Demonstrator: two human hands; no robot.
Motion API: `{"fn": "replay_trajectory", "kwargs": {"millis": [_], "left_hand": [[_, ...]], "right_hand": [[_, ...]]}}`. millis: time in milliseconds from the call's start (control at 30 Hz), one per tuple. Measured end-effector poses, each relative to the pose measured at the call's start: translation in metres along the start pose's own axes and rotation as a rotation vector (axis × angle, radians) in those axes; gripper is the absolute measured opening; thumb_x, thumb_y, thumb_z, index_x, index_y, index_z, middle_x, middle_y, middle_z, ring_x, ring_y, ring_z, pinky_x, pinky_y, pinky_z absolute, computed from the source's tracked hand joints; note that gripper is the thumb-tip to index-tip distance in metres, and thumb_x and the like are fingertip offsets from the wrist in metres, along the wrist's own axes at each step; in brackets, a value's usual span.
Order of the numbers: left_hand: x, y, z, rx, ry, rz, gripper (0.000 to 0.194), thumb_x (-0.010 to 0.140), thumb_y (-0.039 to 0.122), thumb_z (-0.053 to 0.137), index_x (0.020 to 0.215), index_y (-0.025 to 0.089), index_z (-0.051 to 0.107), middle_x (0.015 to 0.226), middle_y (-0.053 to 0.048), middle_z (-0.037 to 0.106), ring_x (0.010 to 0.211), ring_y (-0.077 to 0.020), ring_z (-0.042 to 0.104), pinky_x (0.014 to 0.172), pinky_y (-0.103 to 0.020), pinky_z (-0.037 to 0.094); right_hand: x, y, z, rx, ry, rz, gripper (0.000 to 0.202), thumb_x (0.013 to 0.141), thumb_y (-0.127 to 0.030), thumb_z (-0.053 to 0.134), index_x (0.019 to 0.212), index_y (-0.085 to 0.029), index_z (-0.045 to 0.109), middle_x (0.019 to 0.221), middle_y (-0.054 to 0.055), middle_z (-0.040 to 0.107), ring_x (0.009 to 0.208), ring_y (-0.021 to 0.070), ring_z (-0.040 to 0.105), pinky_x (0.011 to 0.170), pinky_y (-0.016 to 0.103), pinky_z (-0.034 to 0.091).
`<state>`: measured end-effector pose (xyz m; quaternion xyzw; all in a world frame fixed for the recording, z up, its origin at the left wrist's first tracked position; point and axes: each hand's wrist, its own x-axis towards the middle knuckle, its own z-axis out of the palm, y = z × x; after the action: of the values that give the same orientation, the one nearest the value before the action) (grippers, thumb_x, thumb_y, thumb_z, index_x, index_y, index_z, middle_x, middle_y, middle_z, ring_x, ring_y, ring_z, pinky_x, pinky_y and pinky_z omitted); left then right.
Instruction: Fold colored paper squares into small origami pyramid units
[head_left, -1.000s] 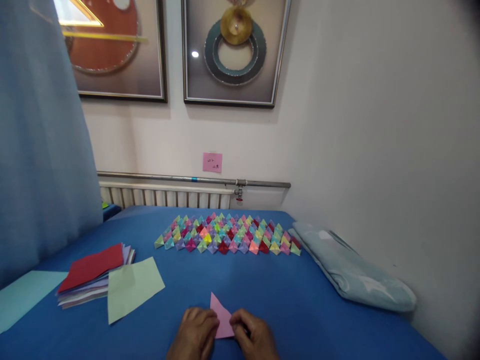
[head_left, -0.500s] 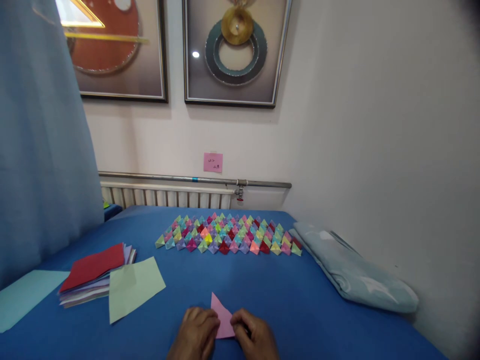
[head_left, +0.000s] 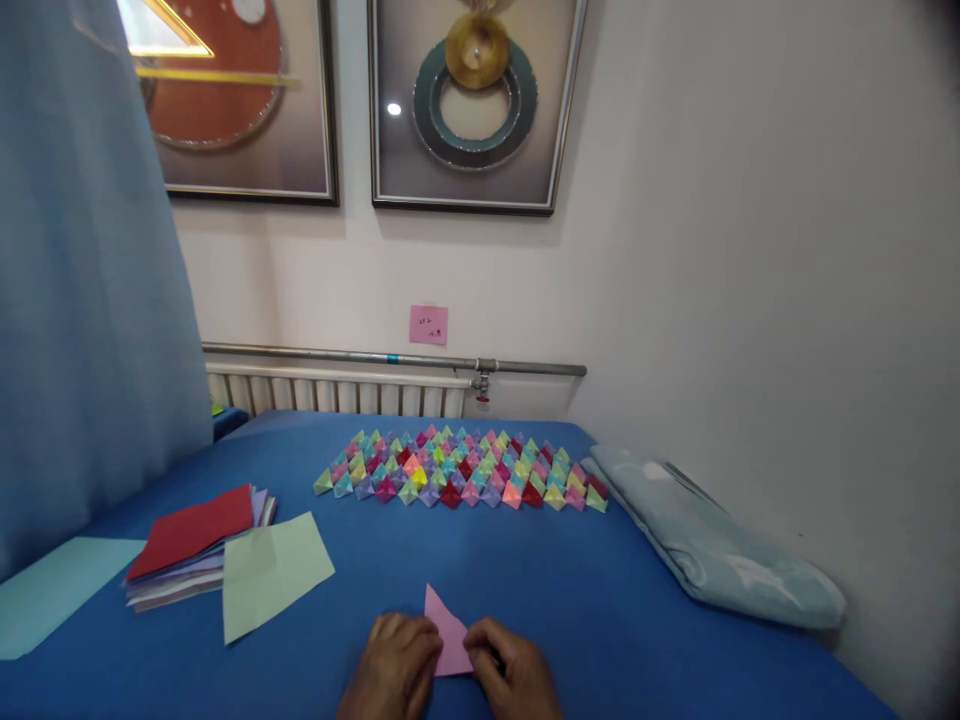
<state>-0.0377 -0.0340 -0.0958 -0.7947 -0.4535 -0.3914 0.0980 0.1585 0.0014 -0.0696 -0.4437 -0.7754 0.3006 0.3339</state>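
Observation:
A pink piece of paper (head_left: pixel 452 645), folded to a pointed triangular shape, lies on the blue-covered surface at the bottom middle. My left hand (head_left: pixel 395 662) is closed on its left edge, fingertips pressed on the paper. On the opposite side my right hand (head_left: pixel 512 668) pinches the right corner between thumb and fingers. The paper's tip points away from me. Beyond the hands are rows of small folded paper pieces (head_left: pixel 450 494) in many colours.
To the left lie a paper stack (head_left: pixel 196 532) topped with red, a pale green sheet (head_left: pixel 276 575) and a light blue sheet (head_left: pixel 60 595). A folded light blue blanket (head_left: pixel 712 540) rests at right. A curtain (head_left: pixel 97 280) hangs at left; a radiator (head_left: pixel 337 392) runs along the wall.
The whole view has shifted slightly, with everything sitting a little further right. Both hands keep the same hold on the pink paper.

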Motion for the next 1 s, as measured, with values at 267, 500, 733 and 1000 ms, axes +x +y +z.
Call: {"fn": "replay_trajectory", "kwargs": {"millis": [267, 500, 733, 1000], "left_hand": [[0.0054, -0.0007, -0.0092, 0.012, -0.077, 0.053, 0.019, 0.092, 0.010, 0.053, 0.101, 0.022, 0.065, 0.099, -0.002, 0.074, 0.081, -0.0161, 0.067, 0.073, -0.029, 0.052], [0.0043, -0.0011, -0.0099, 0.012, -0.094, 0.040, 0.021, 0.093, 0.011, 0.051, 0.102, 0.023, 0.065, 0.101, -0.003, 0.075, 0.083, -0.0165, 0.067, 0.075, -0.029, 0.052], [0.0040, -0.0015, -0.0086, 0.027, -0.091, 0.050, 0.021, 0.091, 0.009, 0.052, 0.101, 0.023, 0.064, 0.100, -0.002, 0.075, 0.082, -0.0163, 0.067, 0.074, -0.030, 0.051], [0.0051, -0.0008, -0.0109, -0.001, -0.083, 0.033, 0.022, 0.091, 0.010, 0.053, 0.102, 0.024, 0.065, 0.099, -0.002, 0.075, 0.082, -0.0162, 0.067, 0.074, -0.029, 0.051]], "right_hand": [[-0.0007, 0.0095, 0.0020, 0.008, 0.000, -0.031, 0.028, 0.090, -0.033, 0.043, 0.083, -0.023, 0.067, 0.074, 0.001, 0.069, 0.068, 0.0159, 0.062, 0.065, 0.023, 0.043], [-0.0003, 0.0064, 0.0006, 0.010, -0.011, -0.033, 0.028, 0.090, -0.035, 0.044, 0.083, -0.023, 0.069, 0.074, 0.001, 0.070, 0.069, 0.0161, 0.063, 0.066, 0.023, 0.044], [-0.0018, 0.0037, -0.0011, 0.021, -0.005, -0.013, 0.029, 0.090, -0.035, 0.044, 0.082, -0.023, 0.069, 0.074, 0.000, 0.070, 0.069, 0.0159, 0.062, 0.065, 0.023, 0.044], [-0.0026, 0.0033, -0.0013, 0.027, -0.006, -0.021, 0.027, 0.090, -0.034, 0.045, 0.082, -0.023, 0.069, 0.075, 0.001, 0.070, 0.069, 0.0164, 0.062, 0.066, 0.024, 0.044]]}}
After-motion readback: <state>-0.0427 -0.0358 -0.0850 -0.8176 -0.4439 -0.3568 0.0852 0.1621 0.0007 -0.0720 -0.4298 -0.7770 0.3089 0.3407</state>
